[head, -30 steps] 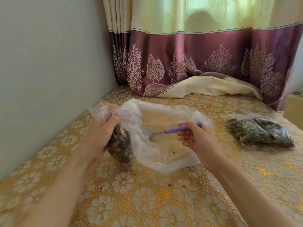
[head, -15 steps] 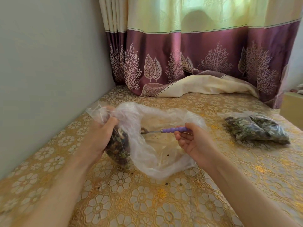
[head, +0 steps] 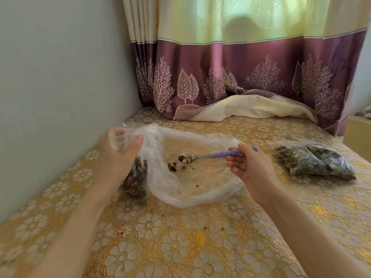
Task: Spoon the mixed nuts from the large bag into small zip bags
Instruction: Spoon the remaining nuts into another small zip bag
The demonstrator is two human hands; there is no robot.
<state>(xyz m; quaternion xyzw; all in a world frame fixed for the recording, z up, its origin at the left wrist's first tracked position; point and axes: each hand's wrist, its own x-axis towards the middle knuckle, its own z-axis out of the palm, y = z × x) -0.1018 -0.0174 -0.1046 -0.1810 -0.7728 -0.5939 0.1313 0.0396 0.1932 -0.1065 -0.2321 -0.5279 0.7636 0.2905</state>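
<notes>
We see the left hand (head: pixel 118 155) at the left side of the bench (head: pixel 180 247), its grip clamped on the bunched top of a small zip bag (head: pixel 136 175); the thumb presses the clear plastic against the fingers. That bag hangs down to the bench and holds a dark load of mixed nuts in its lower part. Just right of it lies the large bag (head: pixel 200 177), crumpled, mouth wide open, nearly flat on the bench, touching the small bag. A few loose nuts (head: pixel 172 167) sit on its inner plastic.

We see the right hand (head: pixel 251 167) palm up, its grip pinched on the purple handle of the spoon (head: pixel 212 156). The spoon lies roughly level over the open large bag, bowl pointing left toward the small bag, with a few nut pieces in the bowl.

A filled bag (head: pixel 315 162) of nuts lies well apart at the right on the bench. Small crumbs (head: pixel 205 228) dot the gold floral cloth nearer us. A purple and cream curtain (head: pixel 241 67) hangs behind, its hem folded onto the bench; a plain wall (head: pixel 60 77) runs along the left.
</notes>
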